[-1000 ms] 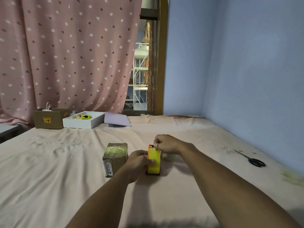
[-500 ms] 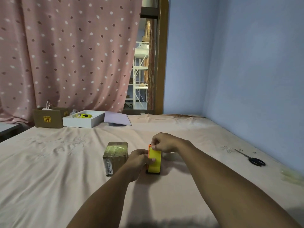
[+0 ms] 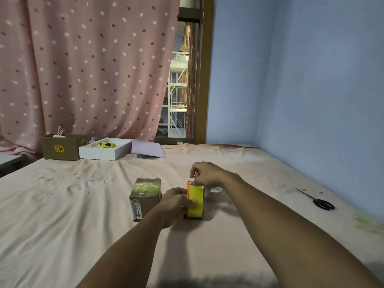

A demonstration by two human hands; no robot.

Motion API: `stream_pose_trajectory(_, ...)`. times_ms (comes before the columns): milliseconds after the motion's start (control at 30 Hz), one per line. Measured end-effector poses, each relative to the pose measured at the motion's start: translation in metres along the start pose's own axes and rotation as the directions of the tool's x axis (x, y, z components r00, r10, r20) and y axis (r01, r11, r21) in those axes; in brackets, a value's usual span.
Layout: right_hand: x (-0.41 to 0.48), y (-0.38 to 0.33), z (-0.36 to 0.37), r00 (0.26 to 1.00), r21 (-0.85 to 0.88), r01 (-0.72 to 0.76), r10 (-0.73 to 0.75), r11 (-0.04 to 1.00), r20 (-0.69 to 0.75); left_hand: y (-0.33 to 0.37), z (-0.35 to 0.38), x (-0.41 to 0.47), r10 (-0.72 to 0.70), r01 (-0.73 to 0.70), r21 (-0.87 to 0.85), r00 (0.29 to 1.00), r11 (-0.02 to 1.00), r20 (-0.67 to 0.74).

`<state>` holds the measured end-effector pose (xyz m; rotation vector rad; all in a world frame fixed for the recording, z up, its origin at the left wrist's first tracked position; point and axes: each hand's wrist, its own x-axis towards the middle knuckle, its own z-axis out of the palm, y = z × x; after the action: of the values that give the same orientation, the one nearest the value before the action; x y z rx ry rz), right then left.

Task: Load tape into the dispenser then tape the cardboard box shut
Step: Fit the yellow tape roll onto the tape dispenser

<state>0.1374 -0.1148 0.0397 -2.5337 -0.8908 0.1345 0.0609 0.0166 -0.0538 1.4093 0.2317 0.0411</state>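
On the bed (image 3: 62,204), beside the cardboard box (image 3: 145,196), the left hand (image 3: 176,202) clasps the yellow dispenser (image 3: 195,201); the right hand (image 3: 205,173) pinches the tape end (image 3: 194,177) above it. Loading step, apparently: next, thread the tape toward the cutter.

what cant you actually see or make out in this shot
All head view:
- Dispenser: its left side is covered by the left hand.
- Tape end: pinched inside the right hand, mostly hidden.
- Cardboard box: label print too small to read.
- Tape roll: partly behind the right forearm.
- Greenish object: blurred.
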Motion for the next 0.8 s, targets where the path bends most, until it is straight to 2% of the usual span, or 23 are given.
stream_pose_trajectory(100, 0.0014, 0.0029, 0.0021, 0.999, 0.022, -0.045, 0.045, 0.999, -0.009, -0.0008, 0.0003, -0.0015, -0.024, 0.024, -0.005, 1.0, 1.0, -0.002)
stream_pose_trajectory(200, 0.0022, 0.0068, 0.0022, 0.995, 0.109, -0.092, 0.088, 0.99, 0.041, -0.0006, 0.0026, -0.0027, -0.038, 0.038, -0.022, 0.999, 0.999, 0.002)
stream_pose_trajectory(333, 0.0022, 0.0084, -0.0006, 0.995, 0.224, -0.089, 0.077, 0.971, 0.062, -0.0009, 0.0027, -0.0019, -0.021, 0.021, -0.026, 1.0, 0.999, -0.005)
stream_pose_trajectory(633, 0.0009, 0.0089, -0.0045, 0.984, 0.242, -0.147, 0.117, 0.959, 0.134, -0.0041, 0.0028, -0.0006, -0.008, 0.008, -0.003, 0.999, 1.0, 0.036)
stream_pose_trajectory(800, -0.0034, 0.0087, -0.0057, 0.992, 0.228, -0.078, 0.052, 0.971, 0.116, -0.008, 0.0035, -0.0017, 0.041, -0.041, -0.006, 0.999, 0.999, 0.035)
